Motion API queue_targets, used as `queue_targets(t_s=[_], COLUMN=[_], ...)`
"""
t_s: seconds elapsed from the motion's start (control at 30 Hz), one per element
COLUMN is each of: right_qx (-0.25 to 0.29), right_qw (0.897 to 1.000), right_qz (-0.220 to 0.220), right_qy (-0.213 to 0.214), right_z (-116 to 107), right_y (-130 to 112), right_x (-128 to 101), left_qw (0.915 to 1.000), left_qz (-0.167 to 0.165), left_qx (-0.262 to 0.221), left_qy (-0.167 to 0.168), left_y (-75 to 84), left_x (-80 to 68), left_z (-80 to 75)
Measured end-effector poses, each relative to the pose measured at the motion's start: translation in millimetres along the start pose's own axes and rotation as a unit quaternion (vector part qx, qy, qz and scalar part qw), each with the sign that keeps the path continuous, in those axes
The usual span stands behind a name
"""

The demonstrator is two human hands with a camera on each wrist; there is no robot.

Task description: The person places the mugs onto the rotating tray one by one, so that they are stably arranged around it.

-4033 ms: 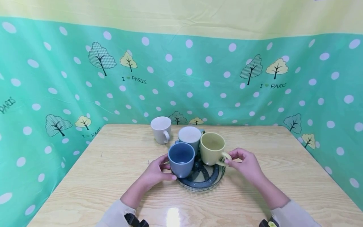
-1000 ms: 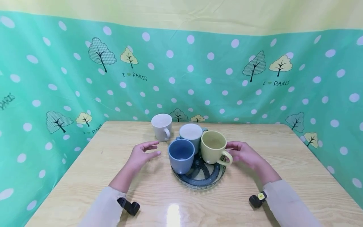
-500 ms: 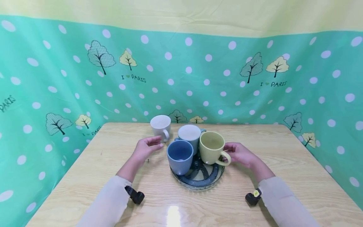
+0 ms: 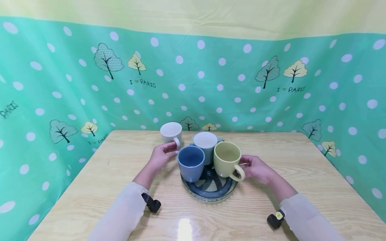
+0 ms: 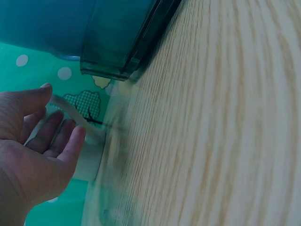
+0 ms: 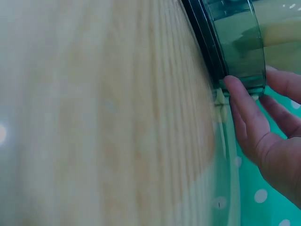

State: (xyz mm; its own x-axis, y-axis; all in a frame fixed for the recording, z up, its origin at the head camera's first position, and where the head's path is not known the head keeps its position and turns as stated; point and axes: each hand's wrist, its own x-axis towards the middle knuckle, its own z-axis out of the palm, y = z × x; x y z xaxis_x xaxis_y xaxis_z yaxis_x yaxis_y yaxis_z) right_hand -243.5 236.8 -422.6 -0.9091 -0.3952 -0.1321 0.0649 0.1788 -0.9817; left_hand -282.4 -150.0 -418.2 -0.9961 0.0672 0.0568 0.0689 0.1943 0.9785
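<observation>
A white mug [image 4: 171, 133] stands alone at the back of the wooden table [image 4: 90, 187]. My left hand [image 4: 165, 154] reaches to its handle with the fingers loosely spread. In the left wrist view the handle [image 5: 70, 110] lies between the thumb and fingers of my left hand [image 5: 51, 127], and nothing is gripped. A round dark tray [image 4: 208, 190] carries a blue mug [image 4: 191, 164], a grey-blue mug [image 4: 205, 144] and a yellow mug [image 4: 227, 160]. My right hand [image 4: 250, 166] rests beside the yellow mug's handle. In the right wrist view a fingertip [image 6: 231, 84] touches the tray's wall [image 6: 235, 42].
Green dotted cloth [image 4: 60, 100] walls the table at the back and on both sides. Bare wood lies left, right and in front of the tray. A small black camera sits on each wrist [image 4: 152, 204] [image 4: 275, 219].
My left hand left the blue mug, swung out left, then moved back to the white mug's handle. My right hand slipped off the yellow mug's handle to the tray's side.
</observation>
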Motion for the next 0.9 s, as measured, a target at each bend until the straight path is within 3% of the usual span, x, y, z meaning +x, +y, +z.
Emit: queue_targets(t_s=[0.13,0.47,0.63,0.9], right_qx=[-0.009,0.002,0.008,0.012], right_qw=[1.0,1.0,1.0,0.999], right_qz=[0.0,-0.001,0.003,0.008], right_qy=[0.01,0.025,0.03,0.041], right_z=[4,12,15,16], right_y=[0,-3,-4,-2], right_x=[-5,-13,-14,-16], left_qw=[0.9999,0.9973,0.9929,0.9796], left_qz=[-0.012,-0.005,0.007,-0.001], left_qx=[0.004,0.06,0.085,0.113], left_qy=[0.009,0.042,0.083,0.166], left_y=[1.3,1.0,1.0,2.7], left_x=[2.8,5.1,4.1,-2.1], left_z=[4.1,13.1,14.6,13.6])
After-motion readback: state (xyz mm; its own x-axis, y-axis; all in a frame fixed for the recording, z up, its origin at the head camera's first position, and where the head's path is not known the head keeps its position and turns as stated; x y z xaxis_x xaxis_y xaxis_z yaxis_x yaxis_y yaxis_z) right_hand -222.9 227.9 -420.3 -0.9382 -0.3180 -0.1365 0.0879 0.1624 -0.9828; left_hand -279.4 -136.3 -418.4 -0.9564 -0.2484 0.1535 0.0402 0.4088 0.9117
